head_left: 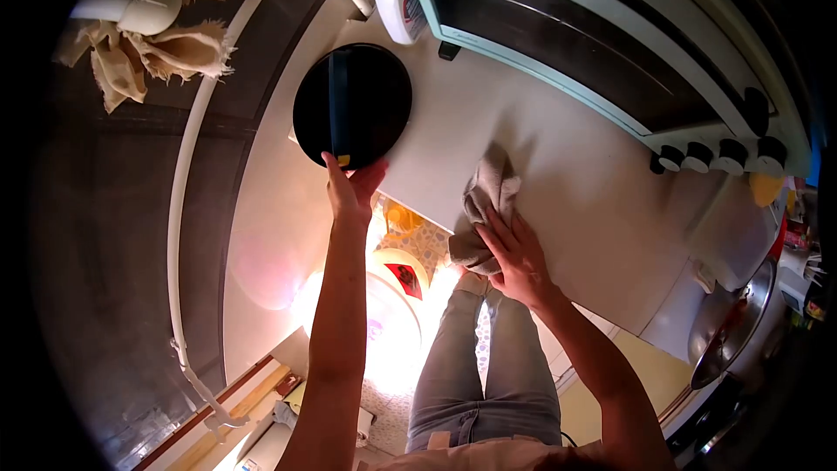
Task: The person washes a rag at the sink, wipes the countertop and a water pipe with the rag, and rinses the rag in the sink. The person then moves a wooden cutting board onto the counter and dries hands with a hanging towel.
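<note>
A round black object (377, 105) with a dark blue strip across it is at the upper left of the white counter (575, 201). My left hand (350, 190) holds its near edge, thumb by a small yellow patch. Near the counter's front edge lies a crumpled grey-brown cloth (488, 192). My right hand (514, 253) rests on the cloth's lower part with its fingers pressed on it.
A pale green oven (558, 44) with black knobs stands along the back. Left of it is a white bottle (397, 0). A metal pan (734, 327) is at the right. A white pipe (185, 166) and hanging rags (187, 52) are at the left.
</note>
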### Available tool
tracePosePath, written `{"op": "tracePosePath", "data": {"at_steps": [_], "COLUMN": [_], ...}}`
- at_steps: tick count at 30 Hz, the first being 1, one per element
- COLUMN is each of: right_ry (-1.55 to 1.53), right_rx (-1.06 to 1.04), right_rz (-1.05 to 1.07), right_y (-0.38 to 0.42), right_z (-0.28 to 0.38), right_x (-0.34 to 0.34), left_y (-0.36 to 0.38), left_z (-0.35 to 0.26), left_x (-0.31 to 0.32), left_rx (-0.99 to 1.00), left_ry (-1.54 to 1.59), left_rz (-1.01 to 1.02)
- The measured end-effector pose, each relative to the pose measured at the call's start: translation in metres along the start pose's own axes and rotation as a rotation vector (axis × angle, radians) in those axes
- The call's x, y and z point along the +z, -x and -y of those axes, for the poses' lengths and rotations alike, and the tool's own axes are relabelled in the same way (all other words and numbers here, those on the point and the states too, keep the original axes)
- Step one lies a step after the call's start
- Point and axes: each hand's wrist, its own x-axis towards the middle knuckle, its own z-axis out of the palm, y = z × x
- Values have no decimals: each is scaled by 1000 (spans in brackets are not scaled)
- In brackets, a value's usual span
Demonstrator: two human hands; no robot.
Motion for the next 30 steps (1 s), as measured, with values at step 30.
{"op": "tracePosePath", "data": {"at_steps": [30], "right_ry": [499], "right_rx": [84], "right_rz": [-397], "right_y": [-297], "right_z": [-31], "right_x": [70], "left_y": [55], "left_z": [-27], "left_x": [-127], "left_rx": [213], "left_ry": [-100], "left_rz": [-44]}}
